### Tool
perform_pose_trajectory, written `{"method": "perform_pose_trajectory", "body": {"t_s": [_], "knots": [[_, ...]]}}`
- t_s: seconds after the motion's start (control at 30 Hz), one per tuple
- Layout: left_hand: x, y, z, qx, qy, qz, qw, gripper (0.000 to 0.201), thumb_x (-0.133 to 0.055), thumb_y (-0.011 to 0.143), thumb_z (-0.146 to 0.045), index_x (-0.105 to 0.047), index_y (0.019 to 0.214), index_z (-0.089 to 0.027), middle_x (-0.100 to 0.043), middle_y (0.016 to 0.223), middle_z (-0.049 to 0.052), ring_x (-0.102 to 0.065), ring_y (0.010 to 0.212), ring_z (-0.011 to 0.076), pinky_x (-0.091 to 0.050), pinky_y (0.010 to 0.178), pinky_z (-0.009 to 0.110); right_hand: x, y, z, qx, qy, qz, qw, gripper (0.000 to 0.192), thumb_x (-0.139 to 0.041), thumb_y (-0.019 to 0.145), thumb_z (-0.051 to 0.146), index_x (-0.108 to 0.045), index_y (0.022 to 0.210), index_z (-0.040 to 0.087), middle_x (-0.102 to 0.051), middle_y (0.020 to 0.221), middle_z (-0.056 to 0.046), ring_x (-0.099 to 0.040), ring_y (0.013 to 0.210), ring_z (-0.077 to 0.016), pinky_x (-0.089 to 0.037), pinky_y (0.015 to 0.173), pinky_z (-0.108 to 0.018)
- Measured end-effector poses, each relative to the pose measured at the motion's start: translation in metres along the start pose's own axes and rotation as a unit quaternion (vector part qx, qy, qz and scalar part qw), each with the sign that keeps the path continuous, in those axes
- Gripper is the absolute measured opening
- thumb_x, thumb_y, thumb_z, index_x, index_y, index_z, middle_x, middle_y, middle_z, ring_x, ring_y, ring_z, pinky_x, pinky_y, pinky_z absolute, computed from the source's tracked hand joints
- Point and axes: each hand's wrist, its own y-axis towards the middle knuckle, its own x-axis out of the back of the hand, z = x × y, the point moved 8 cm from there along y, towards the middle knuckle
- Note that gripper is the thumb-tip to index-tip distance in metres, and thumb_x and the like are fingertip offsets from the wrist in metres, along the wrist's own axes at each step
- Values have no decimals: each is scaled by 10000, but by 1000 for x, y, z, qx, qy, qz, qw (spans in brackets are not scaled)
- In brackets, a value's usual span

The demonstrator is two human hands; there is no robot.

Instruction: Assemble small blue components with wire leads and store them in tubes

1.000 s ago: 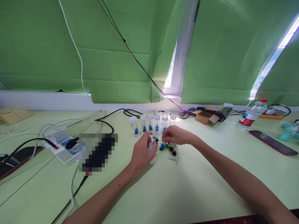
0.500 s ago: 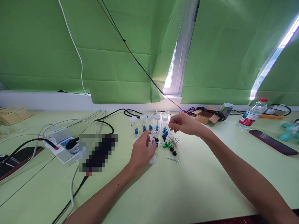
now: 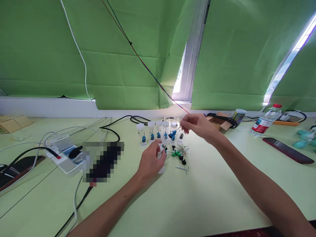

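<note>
My left hand (image 3: 151,158) is closed around a small clear vial (image 3: 160,152), mostly covered by the fingers. A white round cap (image 3: 161,170) lies on the table beside that hand. Up and to the right, my right hand (image 3: 196,125) pinches a thin metal rod with a blue knobbed piece (image 3: 172,134) at its lower end, held at a slant above the loose parts. Behind the hands stands a row of upright clear vials with white caps (image 3: 151,124), several holding blue pieces. Green pieces (image 3: 176,153), black knobs (image 3: 184,162) and thin metal rods (image 3: 182,169) lie below my right hand.
A power strip (image 3: 66,156) with cables lies at the left, near a pixelated dark object (image 3: 103,163). An open cardboard box (image 3: 219,123), a can (image 3: 239,116), a water bottle (image 3: 266,121) and a dark phone-like slab (image 3: 287,150) are at the right.
My right hand has lifted slightly, and the blue piece on its rod has risen and tilted away from the loose parts. My left hand stays almost where it was, still holding the vial.
</note>
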Motion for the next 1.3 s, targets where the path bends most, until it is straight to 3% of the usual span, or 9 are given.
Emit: {"method": "perform_pose_trajectory", "body": {"t_s": [0.77, 1.3], "knots": [[-2, -1, -1, -15, -15, 7, 1000, 260, -526, 853, -252, -527, 1110, -216, -540, 733, -30, -472, 592, 120, -410, 590, 252, -24, 1, -18, -26, 21, 56, 998, 371, -699, 745, 508, -624, 712, 146, -629, 664, -31, -527, 539, -100, -417, 513, -246], [-2, -1, -2, -23, -18, 3, 1000, 270, -549, 833, -235, -546, 1101, -204, -550, 746, -24, -483, 609, 118, -414, 595, 246, -38, 2, -28, -3, -15, 83, 996, 260, -677, 777, 397, -609, 725, 152, -637, 660, -25, -559, 541, -106, -445, 517, -237]]}}
